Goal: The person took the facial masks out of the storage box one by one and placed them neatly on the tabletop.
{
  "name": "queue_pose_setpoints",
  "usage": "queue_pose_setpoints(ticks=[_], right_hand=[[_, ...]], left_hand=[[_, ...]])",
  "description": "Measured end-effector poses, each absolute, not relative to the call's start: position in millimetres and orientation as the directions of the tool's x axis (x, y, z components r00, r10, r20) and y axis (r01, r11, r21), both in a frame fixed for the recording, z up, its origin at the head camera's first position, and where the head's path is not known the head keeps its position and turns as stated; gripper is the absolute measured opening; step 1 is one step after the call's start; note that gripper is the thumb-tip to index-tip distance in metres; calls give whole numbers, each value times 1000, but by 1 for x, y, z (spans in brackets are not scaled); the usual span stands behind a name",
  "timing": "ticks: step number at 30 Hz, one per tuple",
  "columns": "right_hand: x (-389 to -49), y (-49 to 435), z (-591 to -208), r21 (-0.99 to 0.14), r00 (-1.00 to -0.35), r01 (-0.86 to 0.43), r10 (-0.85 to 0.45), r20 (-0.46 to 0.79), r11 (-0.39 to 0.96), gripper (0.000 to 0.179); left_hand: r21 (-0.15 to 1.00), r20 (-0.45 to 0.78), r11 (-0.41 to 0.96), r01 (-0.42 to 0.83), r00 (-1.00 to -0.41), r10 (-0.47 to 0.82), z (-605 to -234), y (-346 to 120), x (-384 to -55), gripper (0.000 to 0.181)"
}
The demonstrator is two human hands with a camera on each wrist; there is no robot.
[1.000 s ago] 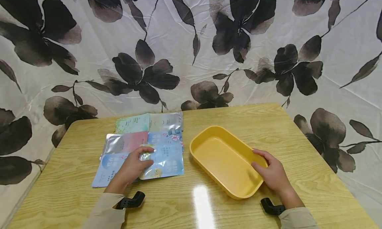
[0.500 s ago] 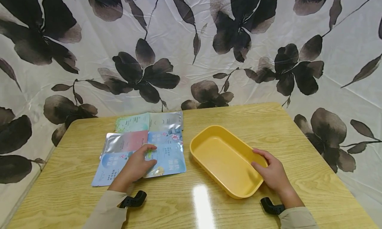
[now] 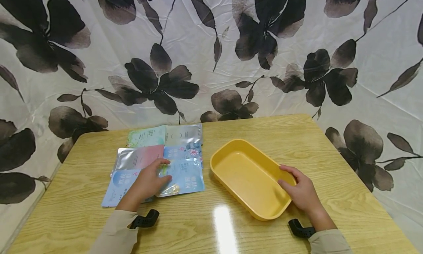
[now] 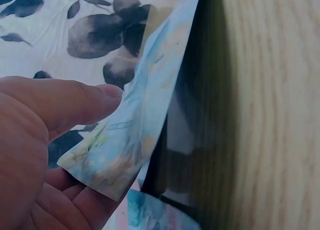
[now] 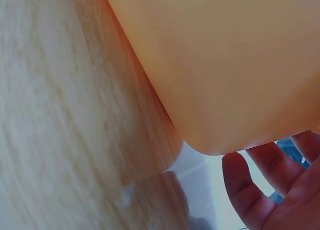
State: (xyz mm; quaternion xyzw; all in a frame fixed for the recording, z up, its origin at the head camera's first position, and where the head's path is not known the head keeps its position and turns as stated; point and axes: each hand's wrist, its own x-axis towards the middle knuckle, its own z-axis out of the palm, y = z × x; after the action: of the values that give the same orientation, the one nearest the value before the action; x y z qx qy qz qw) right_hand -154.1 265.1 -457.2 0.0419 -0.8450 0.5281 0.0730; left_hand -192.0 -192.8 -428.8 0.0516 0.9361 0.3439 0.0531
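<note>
My left hand (image 3: 148,181) pinches the left edge of a light blue sheet mask packet (image 3: 185,176), its far end pointing to the right. In the left wrist view the thumb lies on the upper face of this packet (image 4: 145,115) and the fingers go underneath, with a dark shadow below it. On the right, my right hand (image 3: 302,190) grips the near right end of a yellow plastic tray (image 3: 244,173), thumb over the rim inside and fingers along the outside. The right wrist view shows the fingers (image 5: 240,180) against the outer wall of the tray (image 5: 225,80).
More packets lie to the left: a green one (image 3: 147,136), a silver one (image 3: 188,134), a pink and silver one (image 3: 140,157), a floral blue one (image 3: 183,152) and another blue one (image 3: 117,188). Behind the wooden table (image 3: 264,129) hangs a flowered cloth (image 3: 211,63).
The left hand has shifted slightly right with the blue packet, then a little back left; the packet's right edge sits slightly higher in view. The right hand and tray stay put.
</note>
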Motion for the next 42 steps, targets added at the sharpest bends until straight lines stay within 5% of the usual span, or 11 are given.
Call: queue_pose_setpoints(ticks=[42], right_hand=[[-153, 265, -453, -890, -990, -129, -5, 141, 438, 41]], left_hand=[[596, -117, 801, 50, -982, 149, -422, -198, -196, 61]])
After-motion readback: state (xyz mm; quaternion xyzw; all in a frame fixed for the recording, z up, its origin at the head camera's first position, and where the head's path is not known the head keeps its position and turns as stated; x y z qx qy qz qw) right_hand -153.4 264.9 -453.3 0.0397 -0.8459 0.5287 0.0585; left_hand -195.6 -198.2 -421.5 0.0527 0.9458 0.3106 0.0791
